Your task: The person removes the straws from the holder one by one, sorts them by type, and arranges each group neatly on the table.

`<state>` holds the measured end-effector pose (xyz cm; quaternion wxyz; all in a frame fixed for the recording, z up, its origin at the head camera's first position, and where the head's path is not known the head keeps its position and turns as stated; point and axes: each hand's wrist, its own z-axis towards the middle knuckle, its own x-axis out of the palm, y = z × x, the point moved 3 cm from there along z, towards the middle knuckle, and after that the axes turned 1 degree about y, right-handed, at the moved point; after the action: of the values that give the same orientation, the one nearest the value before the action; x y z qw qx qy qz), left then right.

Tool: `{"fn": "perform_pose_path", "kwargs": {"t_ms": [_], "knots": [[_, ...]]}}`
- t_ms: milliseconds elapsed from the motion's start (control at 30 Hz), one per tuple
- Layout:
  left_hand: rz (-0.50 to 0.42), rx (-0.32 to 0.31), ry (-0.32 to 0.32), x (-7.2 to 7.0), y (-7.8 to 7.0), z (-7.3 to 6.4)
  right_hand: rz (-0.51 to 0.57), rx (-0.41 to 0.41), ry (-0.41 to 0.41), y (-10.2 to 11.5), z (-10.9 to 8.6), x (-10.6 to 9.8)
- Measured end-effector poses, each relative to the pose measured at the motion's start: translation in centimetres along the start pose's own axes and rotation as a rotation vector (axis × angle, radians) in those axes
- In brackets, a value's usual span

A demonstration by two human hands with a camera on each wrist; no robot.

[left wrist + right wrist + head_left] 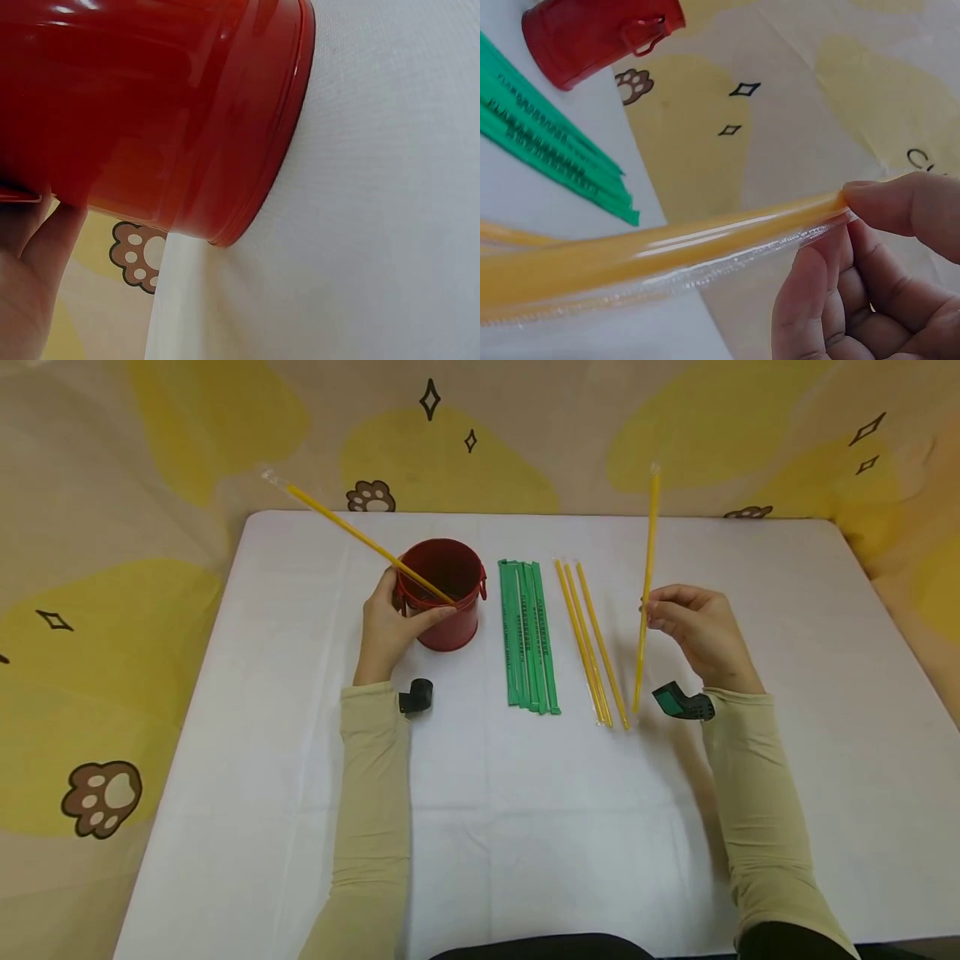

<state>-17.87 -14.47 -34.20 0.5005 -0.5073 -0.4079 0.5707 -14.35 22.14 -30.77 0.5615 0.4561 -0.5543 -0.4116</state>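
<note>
A small red metal bucket (448, 631) stands on the white table, and my left hand (393, 631) grips its left side, thumb at the near rim. One yellow straw (352, 529) in a clear wrapper leans in the bucket, slanting up to the left. The left wrist view is mostly filled by the bucket's red wall (150, 97). My right hand (697, 631) pinches another wrapped yellow straw (650, 539) and holds it nearly upright. Up close in the right wrist view, thumb and fingertips press on the straw's clear sleeve (742, 255).
Several green paper-wrapped straws (528, 635) lie side by side right of the bucket. Beyond them lie 3 yellow wrapped straws (592, 643), just left of my right hand. A patterned yellow and beige cloth (480, 460) surrounds the white table (525, 827).
</note>
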Motion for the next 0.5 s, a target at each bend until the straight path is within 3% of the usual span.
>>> {"fn": "perform_pose_path", "kwargs": {"t_ms": [233,500], "knots": [[0.011,0.002,-0.005,0.0,0.2,0.1,0.018,0.04,-0.03,-1.3,0.6,-0.8],[0.013,-0.005,-0.004,0.0,0.3,0.1,-0.052,0.11,-0.052,-2.4,1.2,-0.8]]}}
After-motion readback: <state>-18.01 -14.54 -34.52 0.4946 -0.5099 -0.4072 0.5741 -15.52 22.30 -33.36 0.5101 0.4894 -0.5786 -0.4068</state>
